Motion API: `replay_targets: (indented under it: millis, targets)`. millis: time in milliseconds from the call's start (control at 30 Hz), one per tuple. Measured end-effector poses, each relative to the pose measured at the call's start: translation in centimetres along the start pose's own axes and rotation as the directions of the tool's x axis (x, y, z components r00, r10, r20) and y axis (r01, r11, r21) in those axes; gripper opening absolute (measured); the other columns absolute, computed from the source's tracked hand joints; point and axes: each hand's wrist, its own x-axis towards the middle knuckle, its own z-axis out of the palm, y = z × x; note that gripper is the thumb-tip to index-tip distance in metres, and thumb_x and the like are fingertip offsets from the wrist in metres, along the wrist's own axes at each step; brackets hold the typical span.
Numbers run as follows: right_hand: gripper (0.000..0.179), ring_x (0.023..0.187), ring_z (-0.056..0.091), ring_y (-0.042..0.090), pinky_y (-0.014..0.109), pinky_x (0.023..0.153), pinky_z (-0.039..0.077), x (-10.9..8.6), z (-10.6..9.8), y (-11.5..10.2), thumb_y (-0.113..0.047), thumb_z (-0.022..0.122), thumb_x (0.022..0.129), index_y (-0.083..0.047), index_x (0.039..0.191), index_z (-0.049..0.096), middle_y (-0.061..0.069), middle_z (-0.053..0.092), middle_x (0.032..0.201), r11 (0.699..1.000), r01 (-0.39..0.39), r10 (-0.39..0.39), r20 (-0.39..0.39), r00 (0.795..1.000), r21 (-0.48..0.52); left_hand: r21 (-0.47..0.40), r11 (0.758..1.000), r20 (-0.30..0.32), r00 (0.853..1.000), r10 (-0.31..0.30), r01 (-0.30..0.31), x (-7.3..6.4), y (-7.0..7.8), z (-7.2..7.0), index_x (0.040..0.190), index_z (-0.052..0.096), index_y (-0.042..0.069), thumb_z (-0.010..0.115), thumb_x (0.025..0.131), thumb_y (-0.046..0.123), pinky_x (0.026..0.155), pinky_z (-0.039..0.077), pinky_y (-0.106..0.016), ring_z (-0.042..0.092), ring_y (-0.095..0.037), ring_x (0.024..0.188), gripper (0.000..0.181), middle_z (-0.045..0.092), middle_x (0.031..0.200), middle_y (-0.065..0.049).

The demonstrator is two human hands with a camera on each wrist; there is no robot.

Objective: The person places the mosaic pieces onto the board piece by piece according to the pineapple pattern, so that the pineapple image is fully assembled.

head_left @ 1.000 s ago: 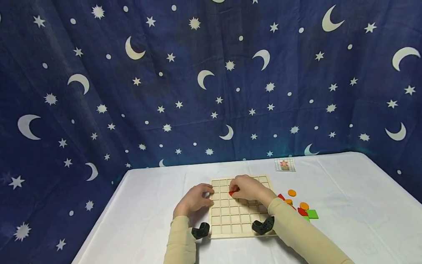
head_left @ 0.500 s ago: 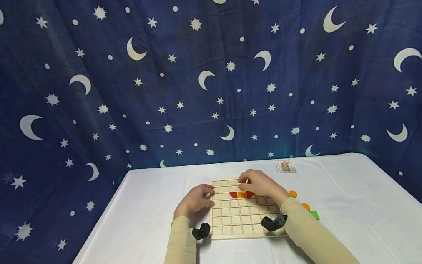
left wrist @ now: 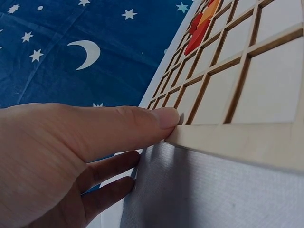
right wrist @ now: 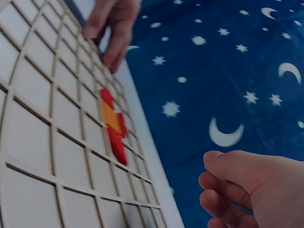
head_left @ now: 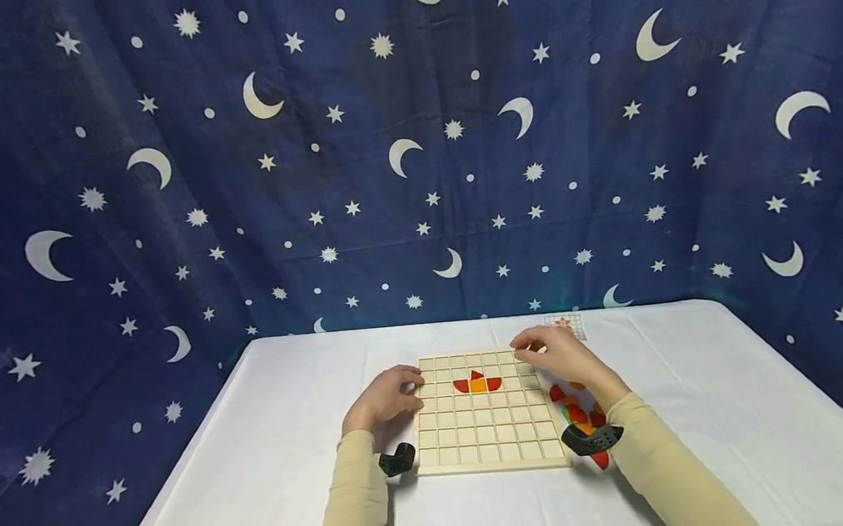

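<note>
A wooden grid board (head_left: pixel 492 466) lies on the white table. In its upper middle, an orange square (head_left: pixel 478 385) sits between two red rounded pieces, with a small red triangle (head_left: pixel 476 374) just above it. My left hand (head_left: pixel 384 398) rests along the board's left edge; in the left wrist view its straight thumb (left wrist: pixel 142 119) touches the frame at the corner. Past the board's upper right corner, my right hand (head_left: pixel 566 363) is raised with loosely bent fingers. Nothing shows between its thumb and fingers (right wrist: pixel 228 192) in the right wrist view.
Several loose red, orange and green pieces (head_left: pixel 596 419) lie right of the board, partly under the right wrist's black camera mount (head_left: pixel 592 438). A printed pattern card (head_left: pixel 576 329) lies near the table's back edge, partly covered by the right hand. A starry curtain (head_left: pixel 354 177) hangs behind.
My right hand has moved right, off the board's middle toward its upper right corner. A red triangle now shows above the orange square. My left hand stays at the left edge.
</note>
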Motion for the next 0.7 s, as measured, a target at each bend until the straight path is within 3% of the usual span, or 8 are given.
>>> replay_targets:
  millis: [100, 400, 533, 700]
  targets:
    - [0.023, 0.088, 0.061, 0.017, 0.035, 0.076, 0.054, 0.7, 1.1, -0.5, -0.017, 0.067, 0.093, -0.004, 0.111, 0.071, 0.002, 0.069, 0.102, 0.999, 0.047, -0.047, 0.039, 0.998, -0.017, -0.004, 1.000, -0.002, 1.000, -0.005, 0.005, 0.1, -0.1, 0.0, 0.116, 0.068, 0.000, 0.077, 0.080, 0.008, 0.113, 0.035, -0.048, 0.046, -0.035, 0.131, 0.038, 0.057, 0.135, -0.015]
    - [0.018, 0.090, 0.063, 0.018, 0.036, 0.081, 0.055, 4.0, 4.8, -2.1, -0.012, 0.068, 0.091, -0.006, 0.106, 0.075, 0.003, 0.071, 0.101, 0.985, 0.160, -0.146, 0.179, 0.973, -0.067, -0.030, 1.000, 0.005, 1.000, 0.000, 0.000, -0.2, 0.0, -0.2, 0.117, 0.068, -0.001, 0.077, 0.080, 0.007, 0.113, 0.035, -0.048, 0.046, -0.036, 0.132, 0.038, 0.057, 0.134, -0.014]
    - [0.012, 0.089, 0.063, 0.017, 0.040, 0.086, 0.054, 4.6, 5.5, -2.2, -0.011, 0.068, 0.091, -0.008, 0.100, 0.076, 0.000, 0.071, 0.095, 0.981, 0.160, -0.135, 0.208, 0.969, -0.106, -0.009, 1.000, -0.008, 1.000, 0.020, -0.020, -0.4, 0.4, -0.3, 0.117, 0.068, -0.002, 0.076, 0.081, 0.008, 0.111, 0.038, -0.046, 0.049, -0.036, 0.129, 0.038, 0.059, 0.132, -0.014]
    - [0.006, 0.080, 0.058, 0.013, 0.037, 0.082, 0.053, 4.9, 5.9, -2.0, -0.012, 0.069, 0.090, -0.012, 0.093, 0.075, -0.005, 0.068, 0.087, 0.987, 0.106, -0.080, 0.199, 0.977, -0.120, -0.033, 0.999, 0.002, 1.000, -0.019, 0.019, -0.1, 0.2, -0.1, 0.119, 0.067, -0.002, 0.076, 0.081, 0.007, 0.114, 0.034, -0.047, 0.046, -0.035, 0.132, 0.040, 0.057, 0.135, -0.015]
